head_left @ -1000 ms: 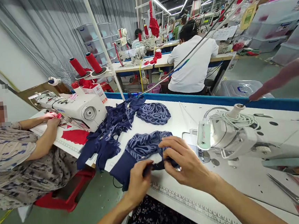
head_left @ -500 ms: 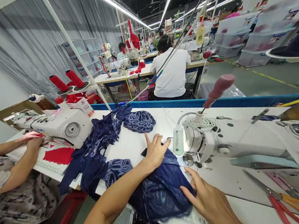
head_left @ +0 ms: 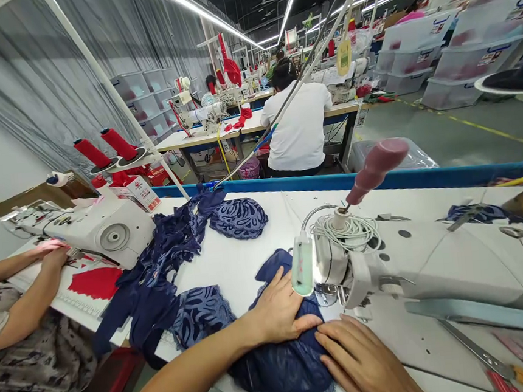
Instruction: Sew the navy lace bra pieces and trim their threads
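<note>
A dark navy sheer garment piece with a lace edge lies under the head of the white sewing machine, spilling over the table's front edge. My left hand rests flat on it, left of the needle area, fingers stretched forward and partly behind the machine's pale green guard. Close by, my right hand lies on the cloth's right edge with extended fingers, just in front of the presser foot. The left thumb nearly meets the right fingertips. The needle itself is hidden.
Navy lace cups and a heap of navy straps lie to the left. Scissors rest at right, and a pink-handled screwdriver stands on the machine. A co-worker's hands work at the neighbouring machine.
My left hand has come nearer, from spread fingers behind the machine head to lying flat on the cloth. My right hand's fingers have drawn together on the cloth's edge.
</note>
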A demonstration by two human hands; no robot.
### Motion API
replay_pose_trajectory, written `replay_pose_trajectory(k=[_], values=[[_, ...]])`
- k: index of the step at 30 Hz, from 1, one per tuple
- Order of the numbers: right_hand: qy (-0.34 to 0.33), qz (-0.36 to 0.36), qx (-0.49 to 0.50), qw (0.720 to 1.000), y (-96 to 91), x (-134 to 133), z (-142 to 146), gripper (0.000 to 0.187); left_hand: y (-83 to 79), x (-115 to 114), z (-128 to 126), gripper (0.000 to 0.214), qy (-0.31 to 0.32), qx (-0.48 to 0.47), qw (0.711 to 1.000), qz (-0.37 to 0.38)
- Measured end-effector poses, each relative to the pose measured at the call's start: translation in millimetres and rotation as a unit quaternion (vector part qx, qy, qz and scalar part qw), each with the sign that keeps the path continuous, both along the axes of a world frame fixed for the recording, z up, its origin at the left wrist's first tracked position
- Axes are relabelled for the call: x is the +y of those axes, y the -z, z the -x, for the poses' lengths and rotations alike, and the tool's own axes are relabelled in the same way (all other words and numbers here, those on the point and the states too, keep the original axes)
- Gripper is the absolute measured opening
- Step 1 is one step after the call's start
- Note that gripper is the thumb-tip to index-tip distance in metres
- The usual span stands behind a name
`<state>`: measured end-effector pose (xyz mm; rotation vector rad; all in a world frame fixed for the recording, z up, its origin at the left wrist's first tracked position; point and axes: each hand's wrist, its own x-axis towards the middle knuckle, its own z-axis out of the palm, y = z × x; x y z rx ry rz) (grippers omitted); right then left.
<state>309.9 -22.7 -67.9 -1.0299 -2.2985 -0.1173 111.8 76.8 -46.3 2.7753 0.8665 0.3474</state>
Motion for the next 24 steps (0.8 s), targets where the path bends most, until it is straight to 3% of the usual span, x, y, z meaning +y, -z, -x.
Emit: replay_pose_trajectory(k=[8, 11, 13, 17, 24], values=[[0.060, 0.005, 0.036, 0.998, -15.1, 2, 1, 0.028, -10.5, 29, -12, 0.074, 0.060, -0.013, 0.998, 0.018], [0.064, 0.006, 0.033, 0.997, -15.3, 2, 2, 0.027, -17.1, 19, -11, 0.072, 0.031, -0.002, 0.999, 0.026], [0.063, 0.001, 0.027, 0.998, -14.4, 1, 2, 0.026, -19.6, 6, -8, 0.056, 0.021, 0.017, 0.999, 0.021], [0.069, -0.001, 0.018, 0.997, -13.3, 0, 1, 0.027, -11.7, -16, 1, 0.037, 0.042, 0.012, 0.999, 0.019], [0.080, 0.011, 0.021, 0.997, -8.7, -1, 3, 0.027, 0.3, -14, 6, 0.039, 0.008, -0.060, 0.998, 0.035]])
